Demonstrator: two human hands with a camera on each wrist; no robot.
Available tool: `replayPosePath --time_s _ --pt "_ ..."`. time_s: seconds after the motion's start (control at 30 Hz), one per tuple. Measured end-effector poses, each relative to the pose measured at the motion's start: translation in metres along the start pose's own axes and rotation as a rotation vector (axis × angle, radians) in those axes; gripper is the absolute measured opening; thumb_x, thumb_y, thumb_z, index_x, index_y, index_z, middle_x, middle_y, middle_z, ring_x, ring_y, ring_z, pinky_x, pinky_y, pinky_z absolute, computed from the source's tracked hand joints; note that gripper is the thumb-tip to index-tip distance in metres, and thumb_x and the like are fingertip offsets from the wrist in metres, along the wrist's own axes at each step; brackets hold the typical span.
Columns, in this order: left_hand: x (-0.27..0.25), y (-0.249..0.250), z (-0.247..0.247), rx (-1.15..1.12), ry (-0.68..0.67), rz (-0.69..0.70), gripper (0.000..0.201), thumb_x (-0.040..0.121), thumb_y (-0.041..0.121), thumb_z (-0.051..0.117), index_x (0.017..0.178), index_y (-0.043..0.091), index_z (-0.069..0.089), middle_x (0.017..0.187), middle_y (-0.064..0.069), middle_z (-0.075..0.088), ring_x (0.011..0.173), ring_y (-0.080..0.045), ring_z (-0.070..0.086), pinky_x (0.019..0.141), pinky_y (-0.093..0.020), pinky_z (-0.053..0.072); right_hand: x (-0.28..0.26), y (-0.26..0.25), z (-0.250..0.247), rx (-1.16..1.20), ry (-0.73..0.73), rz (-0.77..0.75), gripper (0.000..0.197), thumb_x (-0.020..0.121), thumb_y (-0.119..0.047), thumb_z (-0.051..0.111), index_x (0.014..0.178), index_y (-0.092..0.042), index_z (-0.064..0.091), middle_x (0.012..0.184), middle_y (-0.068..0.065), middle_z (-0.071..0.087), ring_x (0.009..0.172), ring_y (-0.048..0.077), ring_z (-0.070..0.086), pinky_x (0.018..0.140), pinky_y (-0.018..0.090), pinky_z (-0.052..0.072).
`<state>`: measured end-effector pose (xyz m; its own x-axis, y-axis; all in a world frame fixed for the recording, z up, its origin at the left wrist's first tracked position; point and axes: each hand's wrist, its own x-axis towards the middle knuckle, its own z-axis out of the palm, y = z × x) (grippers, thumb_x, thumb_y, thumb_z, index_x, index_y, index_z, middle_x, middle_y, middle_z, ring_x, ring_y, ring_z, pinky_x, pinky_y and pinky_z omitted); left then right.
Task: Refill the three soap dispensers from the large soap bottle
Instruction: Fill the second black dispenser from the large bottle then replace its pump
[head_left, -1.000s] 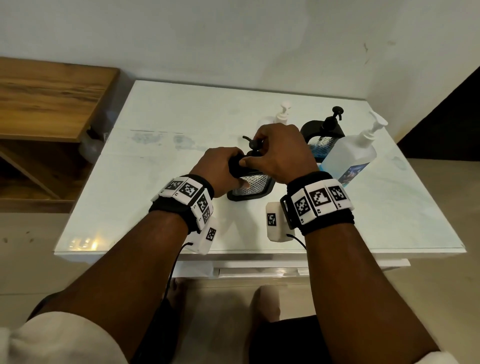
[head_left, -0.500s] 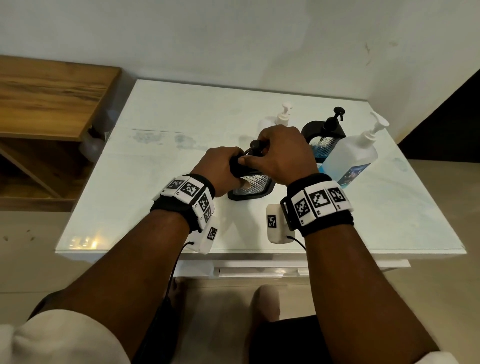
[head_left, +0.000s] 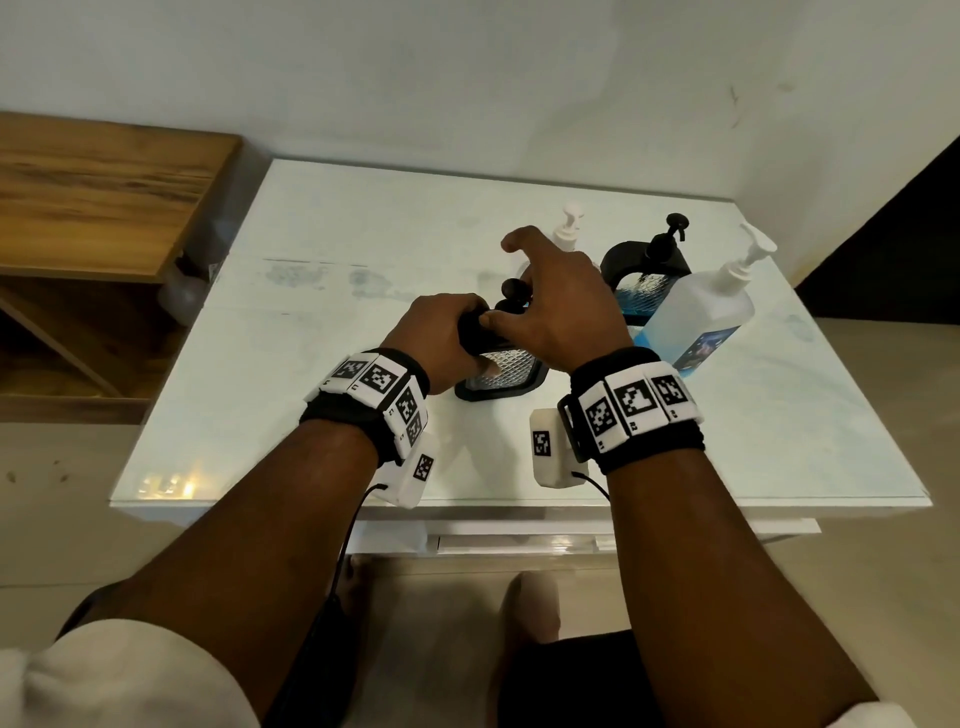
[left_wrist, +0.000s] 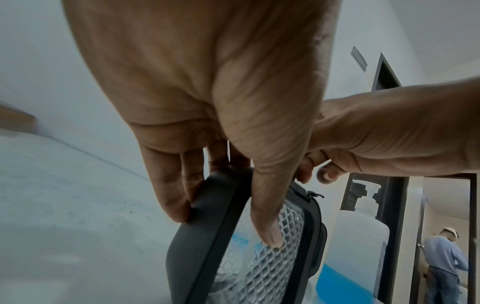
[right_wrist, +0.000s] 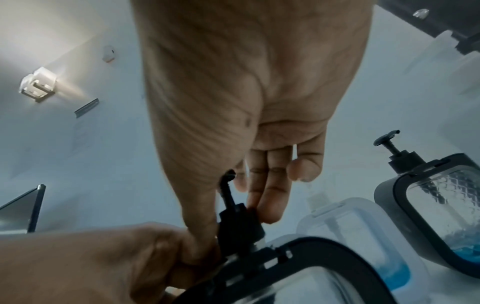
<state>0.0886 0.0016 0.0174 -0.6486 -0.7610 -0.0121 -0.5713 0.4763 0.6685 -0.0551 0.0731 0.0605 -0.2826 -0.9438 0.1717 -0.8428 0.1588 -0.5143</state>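
The black-framed dispenser (head_left: 501, 370) at mid-frame on the tabletop (head_left: 311, 332) is gripped by the left hand (head_left: 441, 338) while right hand (head_left: 558, 306) fingers (right_wrist: 269, 197) pinch its pump collar (right_wrist: 240, 222), so a sloppy twist could probably tip it into the large soap bottle (head_left: 696, 322) just right.

A white rectangular table (head_left: 322, 332) with a glossy, faintly smudged top is set against a pale plaster wall (head_left: 467, 78). A brown wooden shelf unit (head_left: 104, 192) is seen just beside the table's left edge. A beige tiled floor (head_left: 57, 519) is seen below the table. Well beyond the table, a person in a blue shirt (left_wrist: 441, 261) is framed by a dark doorway (left_wrist: 405, 226).
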Motion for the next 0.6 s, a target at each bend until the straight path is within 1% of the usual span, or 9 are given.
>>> replayPosePath --time_s 0.07,0.13,0.23,0.3,0.4,0.43,0.5,0.57,0.6 --pt "-0.0002 0.0005 -0.0001 0.000 0.002 -0.003 0.046 0.072 0.016 0.087 0.114 0.013 0.068 0.099 -0.002 0.067 0.088 -0.019 0.056 0.078 -0.029 0.046 0.0008 0.0010 -0.0015 0.097 -0.064 -0.039 0.073 0.078 -0.024 0.080 0.144 -0.026 0.048 0.091 -0.011 0.067 0.087 0.010 0.066 0.088 0.038 0.057" --pt "0.0003 0.0003 -0.0001 -0.003 0.002 -0.004 0.046 0.072 0.016 0.087 0.114 0.012 0.068 0.099 -0.001 0.067 0.089 -0.019 0.057 0.078 -0.028 0.045 0.0017 0.0035 -0.0026 0.140 -0.120 -0.060 0.085 0.078 -0.027 0.082 0.152 -0.024 0.040 0.104 -0.005 0.068 0.095 0.011 0.066 0.094 0.035 0.055" --pt "0.0001 0.0011 -0.0009 -0.006 0.001 -0.010 0.044 0.072 0.018 0.088 0.111 0.012 0.068 0.097 -0.001 0.067 0.089 -0.020 0.059 0.077 -0.030 0.047 0.0018 0.0060 0.0008 0.062 -0.081 0.017 0.101 0.071 -0.043 0.088 0.155 -0.027 0.034 0.099 -0.014 0.061 0.099 0.012 0.063 0.096 0.038 0.053" --pt "0.0001 0.0008 -0.0007 0.002 0.005 -0.008 0.043 0.072 0.020 0.088 0.109 0.011 0.068 0.097 -0.002 0.069 0.086 -0.020 0.058 0.076 -0.030 0.047 0.0022 0.0075 0.0026 0.014 0.002 0.083 0.098 0.067 -0.051 0.089 0.148 -0.027 0.040 0.098 -0.012 0.066 0.097 0.015 0.067 0.090 0.039 0.057" --pt "0.0002 0.0003 -0.0007 0.006 0.006 -0.007 0.044 0.071 0.021 0.089 0.109 0.012 0.068 0.096 -0.001 0.067 0.086 -0.021 0.058 0.074 -0.028 0.043 0.0029 0.0085 0.0021 0.103 0.020 0.076 0.081 0.070 -0.036 0.089 0.138 -0.026 0.046 0.090 -0.013 0.068 0.084 0.006 0.069 0.082 0.031 0.058" --pt "0.0002 0.0005 -0.0009 0.003 0.007 -0.008 0.045 0.071 0.020 0.088 0.111 0.013 0.068 0.097 0.000 0.067 0.088 -0.021 0.058 0.075 -0.029 0.044 0.0035 0.0085 0.0008 0.135 -0.017 0.045 0.079 0.073 -0.027 0.088 0.140 -0.025 0.045 0.088 -0.016 0.065 0.081 0.001 0.066 0.079 0.022 0.055" --pt "0.0002 0.0012 -0.0016 0.005 0.005 -0.010 0.046 0.072 0.019 0.087 0.114 0.013 0.068 0.099 -0.002 0.067 0.091 -0.022 0.059 0.080 -0.032 0.049 0.0036 0.0083 -0.0036 0.185 -0.088 -0.004 0.084 0.076 -0.017 0.084 0.148 -0.023 0.041 0.094 -0.017 0.063 0.085 0.002 0.063 0.072 0.006 0.045" --pt "-0.0006 0.0025 -0.0018 0.013 0.002 -0.007 0.047 0.073 0.019 0.088 0.115 0.012 0.068 0.102 -0.004 0.069 0.091 -0.022 0.059 0.084 -0.035 0.051 0.0047 0.0096 -0.0058 0.196 -0.113 -0.001 0.094 0.076 -0.024 0.086 0.154 -0.026 0.035 0.111 -0.008 0.062 0.100 0.011 0.060 0.078 0.007 0.043" --pt "-0.0005 0.0024 -0.0017 0.011 0.004 -0.006 0.047 0.073 0.019 0.088 0.114 0.011 0.068 0.102 -0.004 0.069 0.091 -0.022 0.059 0.084 -0.036 0.051 0.0050 0.0098 -0.0058 0.170 -0.106 0.024 0.098 0.074 -0.030 0.088 0.155 -0.026 0.033 0.118 -0.004 0.060 0.106 0.014 0.059 0.086 0.015 0.046"
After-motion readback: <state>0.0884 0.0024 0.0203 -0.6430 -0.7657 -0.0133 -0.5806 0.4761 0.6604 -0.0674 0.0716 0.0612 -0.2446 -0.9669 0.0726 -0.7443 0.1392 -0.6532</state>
